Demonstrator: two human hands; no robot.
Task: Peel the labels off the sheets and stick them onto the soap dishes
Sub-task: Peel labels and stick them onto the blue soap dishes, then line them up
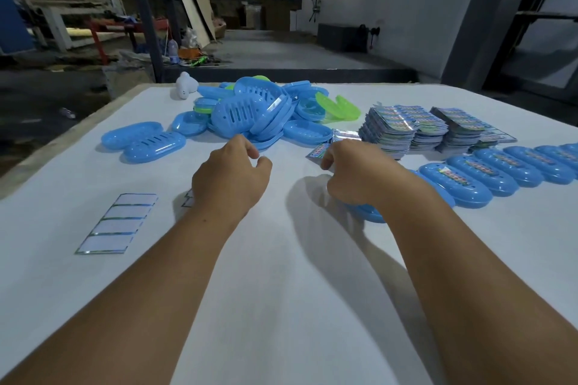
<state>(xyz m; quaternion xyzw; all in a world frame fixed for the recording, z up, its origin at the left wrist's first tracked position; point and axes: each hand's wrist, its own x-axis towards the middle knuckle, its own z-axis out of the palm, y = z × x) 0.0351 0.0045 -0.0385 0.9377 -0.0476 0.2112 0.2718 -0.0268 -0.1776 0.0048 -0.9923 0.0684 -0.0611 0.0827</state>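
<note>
Over the white desk (281, 259), the left hand (231, 178) hovers with loosely curled fingers (250, 147), holding nothing; the right hand (353, 172) pinches a label sheet (317, 151) above a blue soap dish (366, 214), beside stacked sheets (391, 131)

Counter (281, 259) carries everything. Loose pile of soap dishes (250, 112) at 12 o'clock, far side; two lone dishes (144, 139) lie side by side, touching, at 10–11 o'clock, left of the pile. Small rounded object (186, 85) behind the pile's left end, near the far edge. Stacks of label sheets (419, 128) at 1–2 o'clock, right of the pile. Row of labelled dishes (500, 170) runs in front of the stacks toward 3 o'clock — each touching the next. Emptied backing sheet (117, 223) flat at 9 o'clock; a second one (187, 198) just right of it, mostly hidden by the left forearm.
</note>
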